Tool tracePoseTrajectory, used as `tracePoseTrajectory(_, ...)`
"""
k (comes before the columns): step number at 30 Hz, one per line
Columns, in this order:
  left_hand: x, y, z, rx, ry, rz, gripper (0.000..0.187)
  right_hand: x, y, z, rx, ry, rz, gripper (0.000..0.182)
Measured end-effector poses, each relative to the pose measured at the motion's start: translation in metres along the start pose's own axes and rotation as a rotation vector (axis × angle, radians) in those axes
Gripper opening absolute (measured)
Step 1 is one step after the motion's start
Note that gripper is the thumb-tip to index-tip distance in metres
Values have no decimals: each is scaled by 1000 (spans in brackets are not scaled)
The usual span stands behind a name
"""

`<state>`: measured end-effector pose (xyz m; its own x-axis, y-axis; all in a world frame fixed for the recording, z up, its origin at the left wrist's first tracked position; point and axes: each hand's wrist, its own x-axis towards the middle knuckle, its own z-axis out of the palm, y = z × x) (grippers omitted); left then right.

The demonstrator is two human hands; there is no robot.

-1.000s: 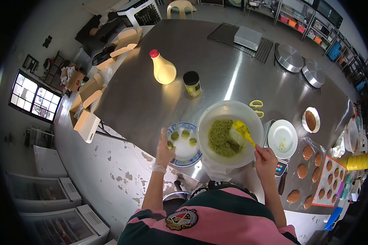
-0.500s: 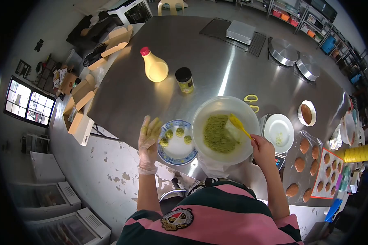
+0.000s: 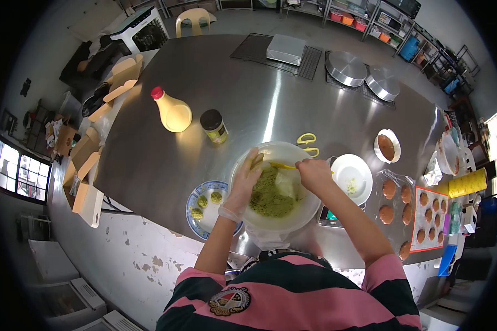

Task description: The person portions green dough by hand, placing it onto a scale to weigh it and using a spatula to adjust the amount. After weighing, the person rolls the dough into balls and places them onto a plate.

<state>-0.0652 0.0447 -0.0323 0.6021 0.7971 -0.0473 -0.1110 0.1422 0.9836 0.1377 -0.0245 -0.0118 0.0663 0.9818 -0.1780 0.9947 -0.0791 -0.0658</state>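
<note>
My left hand (image 3: 245, 185), in a clear glove, grips the left rim of a large translucent white mixing bowl (image 3: 299, 214), its fingers reaching over the edge. Inside lies a crumbly green mixture (image 3: 268, 203). My right hand (image 3: 315, 175) is wrapped round the yellow handle of a spatula (image 3: 282, 165), whose pale blade rests in the mixture. Left of the bowl stands a blue-rimmed plate (image 3: 190, 205) with small green balls (image 3: 202, 201) on it; my left wrist and forearm cover its right side.
A squeeze bottle (image 3: 175, 113) and a black-lidded jar (image 3: 214, 128) stand behind the bowl. Yellow-handled scissors (image 3: 307, 139) lie near its far rim. To the right are a white plate (image 3: 359, 172) on a scale (image 3: 330, 216) and several brown rounds (image 3: 386, 214) on plastic.
My left hand has moved right from beside the plate onto the bowl's rim. My right hand has swung the spatula handle left and farther over the bowl. The view has shifted rightward.
</note>
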Motion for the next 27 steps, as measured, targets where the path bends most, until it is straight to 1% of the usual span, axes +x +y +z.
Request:
tracePoseTrajectory(1,2,-4,0,102,-14,26,67,1,0,-1,-1,-6,10,16)
tracePoseTrajectory(2,4,-7,-1,97,-25,21,67,1,0,-1,14,-29,-16,16)
tracePoseTrajectory(4,7,-9,-1,100,8,74,59,1,2,1,28,-58,-34,16)
tracePoseTrajectory(5,7,-10,0,94,2,68,59,1,3,6,31,-76,-24,20)
tracePoseTrajectory(6,8,-10,-1,147,5,106,59,2,3,7,34,-92,-19,27)
tracePoseTrajectory(7,10,-10,-3,202,11,149,59,1,4,7,32,-92,-19,27)
tracePoseTrajectory(8,10,-12,-5,202,14,148,59,-3,4,6,50,-56,-3,27)
tracePoseTrajectory(10,10,-13,-8,398,-14,223,56,-6,0,10,67,-26,7,27)
tracePoseTrajectory(11,9,-15,-8,395,-7,218,56,-5,-3,15,31,3,19,27)
tracePoseTrajectory(13,6,-9,-3,508,-13,212,55,-5,-7,18,-5,12,25,26)
tracePoseTrajectory(15,9,-10,-4,494,4,185,55,-4,-8,16,-8,56,-43,20)
tracePoseTrajectory(20,13,-5,-3,414,8,175,55,-4,-1,21,-28,13,-151,19)
tracePoseTrajectory(22,12,-6,-1,509,17,181,55,-6,0,19,-13,-23,-172,20)
tracePoseTrajectory(24,15,-13,-4,455,31,176,55,-3,0,18,35,12,-207,7)
tracePoseTrajectory(25,16,-16,-5,404,53,181,54,-1,2,19,36,10,-201,7)
tracePoseTrajectory(26,16,-18,-6,404,47,180,54,2,3,20,44,-65,-192,14)
tracePoseTrajectory(27,16,-19,-7,397,43,228,53,3,4,20,53,-138,-185,24)
